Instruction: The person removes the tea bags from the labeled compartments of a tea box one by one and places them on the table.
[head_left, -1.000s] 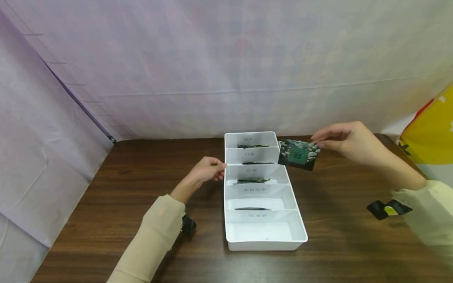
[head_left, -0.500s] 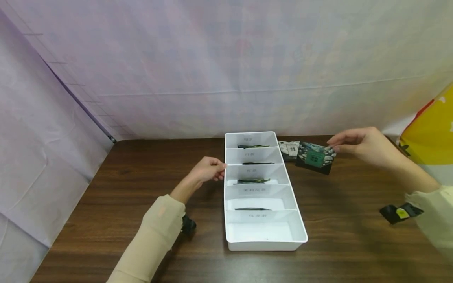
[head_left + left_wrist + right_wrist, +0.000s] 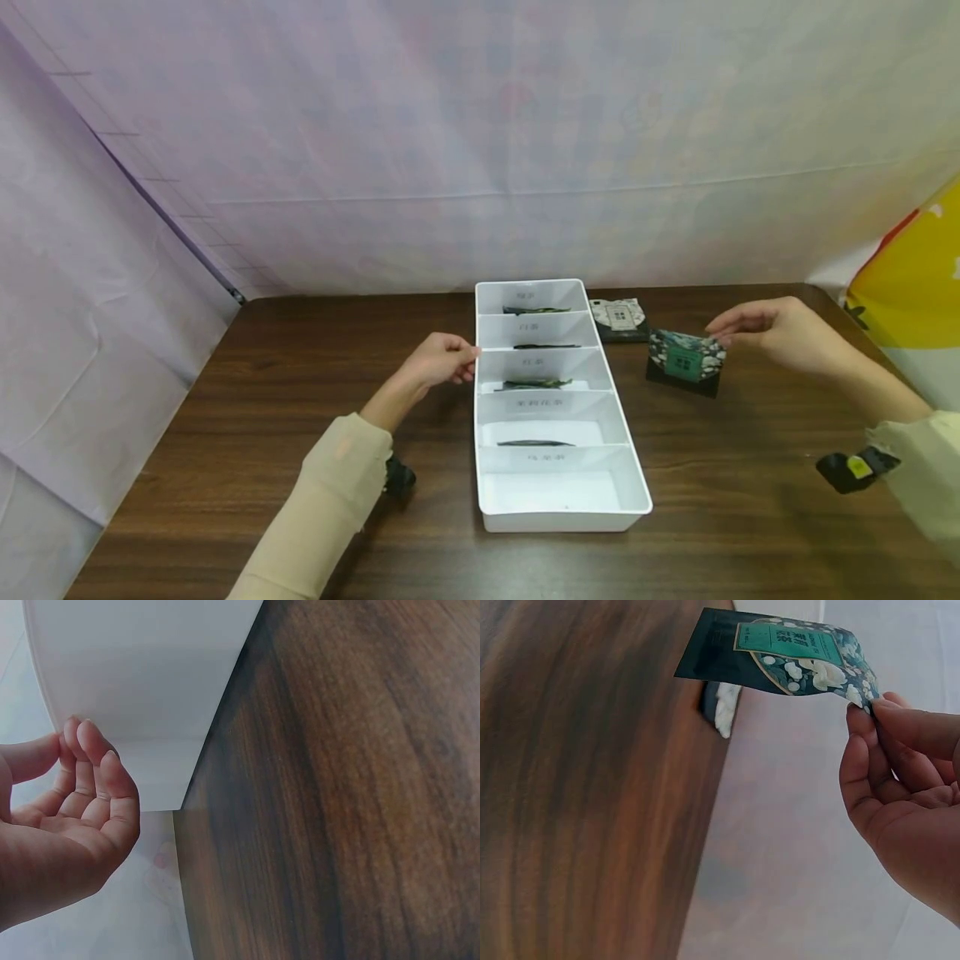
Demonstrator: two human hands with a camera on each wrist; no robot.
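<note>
Between thumb and fingertips, my right hand (image 3: 787, 333) pinches a tea sachet (image 3: 684, 363) by its upper right corner. It is dark with a green label and white flowers, which show closely in the right wrist view on the sachet (image 3: 795, 656). To its left stands a long white divided tray (image 3: 562, 522), with paper labels on its compartment walls. My left hand (image 3: 438, 360) grips the tray's left rim; in the left wrist view the thumb and fingertips meet at the tray wall (image 3: 142, 682). Thin dark sachets (image 3: 534, 384) stand in several compartments, while the nearest holds none.
Another sachet (image 3: 619, 318), black and white, lies flat on the brown wooden table (image 3: 322, 375) beside the tray's far right side. A pale curtain (image 3: 517, 167) hangs behind the table, and a yellow cloth (image 3: 911, 283) shows at the far right.
My right hand has moved right and toward me with the green-labelled sachet, away from the tray. This uncovers the black-and-white sachet. The left hand and the tray have stayed put.
</note>
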